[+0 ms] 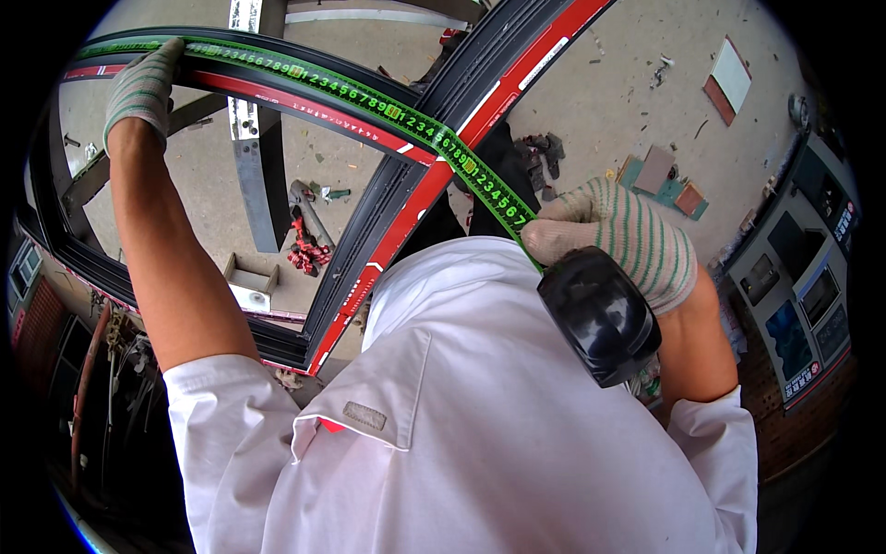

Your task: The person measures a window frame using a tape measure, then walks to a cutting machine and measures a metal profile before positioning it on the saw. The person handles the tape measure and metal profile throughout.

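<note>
A bright green tape measure blade (pixel 346 90) with black markings runs along a dark window or door frame bar with red film (pixel 305 109). It crosses the frame's corner and slants down to my right hand (pixel 620 238). That hand, in a striped knit glove, pinches the blade beside the glossy black tape measure case (pixel 600 316), which partly covers the palm. At the far left, my gloved left hand (pixel 148 85) grips the blade against the bar, its fingertips over the green strip. The blade continues left past those fingers.
A second red-edged frame bar (pixel 406 226) slopes diagonally near my body. Below the frame stand dark metal supports (pixel 258 194). A red-and-black power tool (pixel 307 245) lies on the floor, with a white-and-red panel (pixel 729 81) and board pieces (pixel 655 175) to the right.
</note>
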Action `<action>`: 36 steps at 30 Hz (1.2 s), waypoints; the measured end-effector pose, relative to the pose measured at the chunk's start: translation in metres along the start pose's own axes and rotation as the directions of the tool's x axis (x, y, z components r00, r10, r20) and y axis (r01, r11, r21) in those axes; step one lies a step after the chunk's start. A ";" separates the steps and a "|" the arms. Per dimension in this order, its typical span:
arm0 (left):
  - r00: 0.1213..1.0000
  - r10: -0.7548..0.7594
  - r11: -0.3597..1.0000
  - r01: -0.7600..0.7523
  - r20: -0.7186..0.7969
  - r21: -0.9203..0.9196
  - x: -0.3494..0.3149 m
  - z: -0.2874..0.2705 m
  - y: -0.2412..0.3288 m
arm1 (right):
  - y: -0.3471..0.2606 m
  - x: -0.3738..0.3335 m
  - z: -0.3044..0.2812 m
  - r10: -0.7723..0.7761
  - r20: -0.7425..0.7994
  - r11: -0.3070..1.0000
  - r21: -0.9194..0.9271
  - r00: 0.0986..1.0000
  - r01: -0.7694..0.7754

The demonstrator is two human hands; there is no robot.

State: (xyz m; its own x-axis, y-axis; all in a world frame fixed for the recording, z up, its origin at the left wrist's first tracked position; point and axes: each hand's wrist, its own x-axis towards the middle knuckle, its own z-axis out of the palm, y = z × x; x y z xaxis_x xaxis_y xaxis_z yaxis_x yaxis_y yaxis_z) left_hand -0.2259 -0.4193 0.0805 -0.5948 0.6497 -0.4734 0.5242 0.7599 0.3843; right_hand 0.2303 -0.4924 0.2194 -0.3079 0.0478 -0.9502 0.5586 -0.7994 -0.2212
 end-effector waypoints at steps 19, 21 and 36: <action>0.999 -0.048 0.999 0.048 0.019 0.023 0.000 -0.003 0.004 | -0.002 0.001 -0.003 0.014 0.025 0.999 0.052 1.000 -0.015; 0.998 -0.060 0.997 0.059 0.018 0.047 -0.002 -0.003 0.004 | -0.002 0.002 -0.003 0.001 0.028 1.000 0.031 1.000 -0.001; 0.997 -0.067 0.990 0.061 0.046 0.123 0.002 -0.008 0.007 | 0.007 -0.005 0.002 -0.276 -0.053 0.950 -0.169 0.960 0.264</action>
State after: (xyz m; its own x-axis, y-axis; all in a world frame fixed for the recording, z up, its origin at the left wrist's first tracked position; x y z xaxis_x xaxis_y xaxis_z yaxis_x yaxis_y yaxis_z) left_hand -0.2284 -0.4124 0.0882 -0.6002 0.5955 -0.5340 0.5579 0.7901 0.2540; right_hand 0.2343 -0.4992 0.2226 -0.4088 0.2987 -0.8623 0.5791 -0.6454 -0.4981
